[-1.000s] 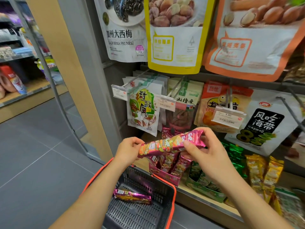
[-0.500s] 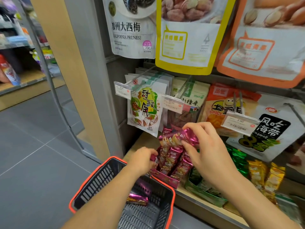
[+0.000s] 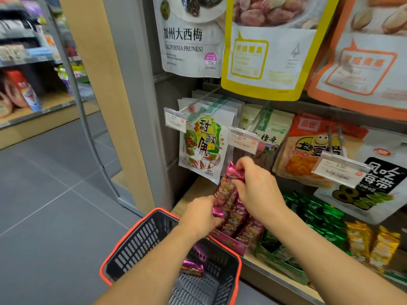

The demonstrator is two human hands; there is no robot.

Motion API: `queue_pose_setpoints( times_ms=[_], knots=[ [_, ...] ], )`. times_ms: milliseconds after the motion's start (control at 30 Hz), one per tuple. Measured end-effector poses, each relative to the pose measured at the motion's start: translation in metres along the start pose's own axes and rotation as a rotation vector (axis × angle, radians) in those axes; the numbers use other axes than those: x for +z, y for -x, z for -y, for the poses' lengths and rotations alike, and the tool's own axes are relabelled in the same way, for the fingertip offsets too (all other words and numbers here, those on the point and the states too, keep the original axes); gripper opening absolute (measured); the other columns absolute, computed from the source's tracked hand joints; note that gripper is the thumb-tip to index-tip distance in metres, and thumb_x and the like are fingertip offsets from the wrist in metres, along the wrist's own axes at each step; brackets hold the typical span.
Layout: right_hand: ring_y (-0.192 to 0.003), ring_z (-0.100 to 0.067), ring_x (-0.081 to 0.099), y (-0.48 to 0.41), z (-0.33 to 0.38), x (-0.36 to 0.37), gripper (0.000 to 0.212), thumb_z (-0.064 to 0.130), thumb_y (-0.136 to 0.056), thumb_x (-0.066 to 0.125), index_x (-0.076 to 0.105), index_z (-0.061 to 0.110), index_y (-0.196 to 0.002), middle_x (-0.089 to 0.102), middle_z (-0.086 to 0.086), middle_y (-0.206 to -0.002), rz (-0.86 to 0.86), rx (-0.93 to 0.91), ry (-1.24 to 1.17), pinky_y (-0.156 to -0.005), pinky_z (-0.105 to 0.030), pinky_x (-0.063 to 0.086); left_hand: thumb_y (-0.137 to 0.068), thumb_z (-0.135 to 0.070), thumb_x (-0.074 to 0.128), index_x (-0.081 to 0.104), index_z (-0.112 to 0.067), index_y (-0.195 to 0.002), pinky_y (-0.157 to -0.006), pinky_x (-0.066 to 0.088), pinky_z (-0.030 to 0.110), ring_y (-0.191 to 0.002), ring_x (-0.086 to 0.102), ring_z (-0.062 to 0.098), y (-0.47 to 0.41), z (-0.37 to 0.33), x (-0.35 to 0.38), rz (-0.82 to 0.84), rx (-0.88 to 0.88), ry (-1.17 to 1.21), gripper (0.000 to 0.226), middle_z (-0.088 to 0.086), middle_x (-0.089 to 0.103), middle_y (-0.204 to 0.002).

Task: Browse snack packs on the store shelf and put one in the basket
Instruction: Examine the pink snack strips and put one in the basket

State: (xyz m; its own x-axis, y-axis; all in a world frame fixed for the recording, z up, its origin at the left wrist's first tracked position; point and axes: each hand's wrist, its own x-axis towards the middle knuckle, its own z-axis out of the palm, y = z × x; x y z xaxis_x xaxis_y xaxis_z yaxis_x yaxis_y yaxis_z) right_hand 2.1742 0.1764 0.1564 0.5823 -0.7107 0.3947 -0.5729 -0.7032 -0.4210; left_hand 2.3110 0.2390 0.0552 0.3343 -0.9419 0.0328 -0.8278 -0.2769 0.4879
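Two hands are gripping one pink snack pack (image 3: 224, 194) above its display box (image 3: 229, 241): right hand (image 3: 259, 190) is pinching the upper end, left hand (image 3: 199, 213) the lower.

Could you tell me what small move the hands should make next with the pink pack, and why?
Probably slide the pink pack down into the display box. The right hand pinches its top, the left hand grips its lower end, and it stands nearly upright just above the box's standing packs. A second pack already lies in the basket.
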Motion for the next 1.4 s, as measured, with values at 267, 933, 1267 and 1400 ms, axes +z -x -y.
queue_pose_setpoints(
  times_ms=[267,933,1267,1400],
  knots=[
    [-0.106,-0.019,0.059,-0.005,-0.025,0.059,0.025,0.01,-0.091,0.061,0.064,0.014,-0.116,0.057,0.0,-0.119,0.113,0.087,-0.058,-0.092,-0.024,0.044,-0.076,-0.031,0.073,0.014,-0.036,-0.142,-0.043,0.027,0.012,-0.054,0.047,0.005,0.006,0.0,-0.002,0.016,0.008,0.072,0.089,-0.011,0.052,-0.063],
    [-0.12,-0.024,0.043,-0.027,-0.059,0.071,0.029,0.033,-0.091,0.055,0.064,0.029,-0.118,0.061,0.0,-0.121,0.144,0.284,0.313,-0.093,-0.042,0.035,-0.093,-0.033,0.061,0.022,-0.017,-0.15,-0.095,0.049,0.047,-0.126,0.049,0.033,0.0,-0.009,0.016,0.178,0.123,-0.32,0.071,0.0,0.019,-0.159],
    [-0.117,-0.028,0.037,-0.044,-0.067,0.102,0.032,0.041,-0.083,0.063,0.067,0.021,-0.108,0.053,-0.005,-0.12,0.277,0.372,0.514,-0.089,-0.044,0.031,-0.093,-0.016,0.059,0.047,-0.016,-0.14,-0.097,0.048,0.04,-0.115,0.059,0.03,0.002,-0.003,0.018,0.045,0.173,-0.205,0.048,-0.001,0.043,-0.146],
    [-0.115,-0.026,0.04,-0.046,-0.066,0.103,0.021,0.031,-0.08,0.066,0.066,0.024,-0.1,0.062,-0.002,-0.11,0.267,0.301,0.517,-0.085,-0.042,0.03,-0.089,-0.023,0.064,0.056,-0.016,-0.129,-0.088,0.052,0.04,-0.111,0.057,0.027,0.003,-0.005,0.016,0.036,0.232,-0.276,0.041,-0.001,0.052,-0.132]
  ],
)
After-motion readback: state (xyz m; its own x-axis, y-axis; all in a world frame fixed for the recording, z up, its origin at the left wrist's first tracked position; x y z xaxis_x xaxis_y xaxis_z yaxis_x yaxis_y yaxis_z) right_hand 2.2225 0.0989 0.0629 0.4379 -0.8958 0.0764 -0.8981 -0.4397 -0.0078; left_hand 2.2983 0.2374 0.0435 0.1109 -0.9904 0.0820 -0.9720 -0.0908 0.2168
